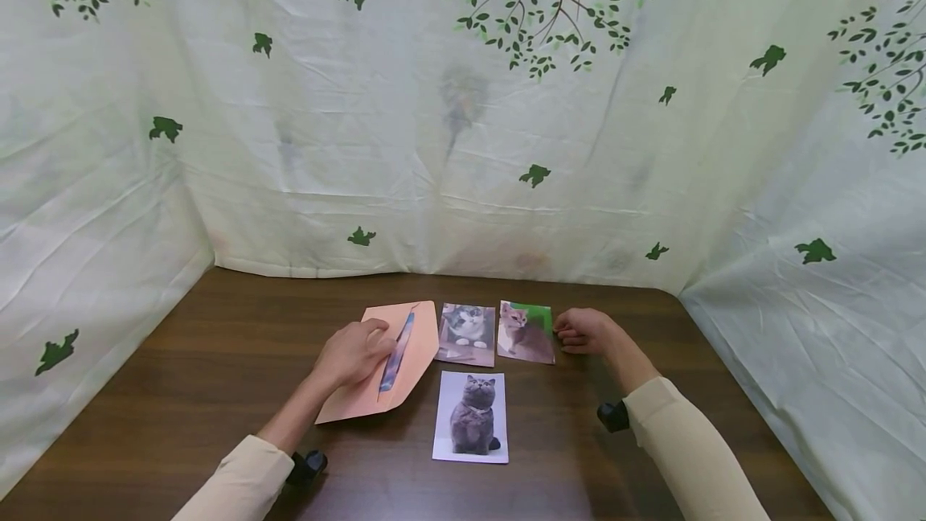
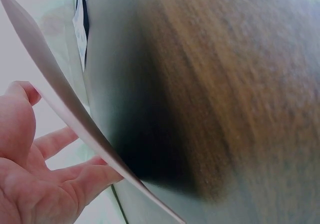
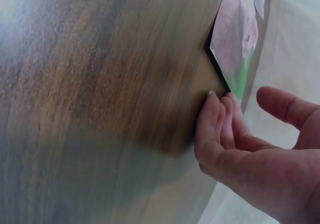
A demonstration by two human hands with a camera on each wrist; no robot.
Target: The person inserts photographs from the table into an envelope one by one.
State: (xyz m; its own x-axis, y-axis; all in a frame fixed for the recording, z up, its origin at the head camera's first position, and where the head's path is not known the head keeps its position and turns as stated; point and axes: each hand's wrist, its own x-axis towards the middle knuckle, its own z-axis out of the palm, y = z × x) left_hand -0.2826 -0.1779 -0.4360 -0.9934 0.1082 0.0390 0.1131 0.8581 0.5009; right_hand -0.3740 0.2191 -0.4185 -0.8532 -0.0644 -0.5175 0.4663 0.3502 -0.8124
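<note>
My left hand point(image 1: 354, 354) grips a peach envelope point(image 1: 423, 352) by its left side; a strip of a picture point(image 1: 396, 352) shows in the envelope's opening. In the left wrist view the envelope point(image 2: 75, 109) is tilted off the table, with the fingers of my left hand point(image 2: 55, 169) against it. My right hand point(image 1: 587, 331) is at the right edge of a photo of a tan kitten on green point(image 1: 526, 334). The right wrist view has the fingertips of my right hand point(image 3: 250, 149) touching that photo's corner point(image 3: 232, 49), the thumb apart from it.
A photo of a grey-and-white cat point(image 1: 466, 334) lies between the envelope and the kitten photo. Nearer on the brown table point(image 1: 217, 360) lies a photo of a seated grey cat point(image 1: 472, 416). A pale leaf-patterned cloth point(image 1: 405, 143) hangs around the back and sides.
</note>
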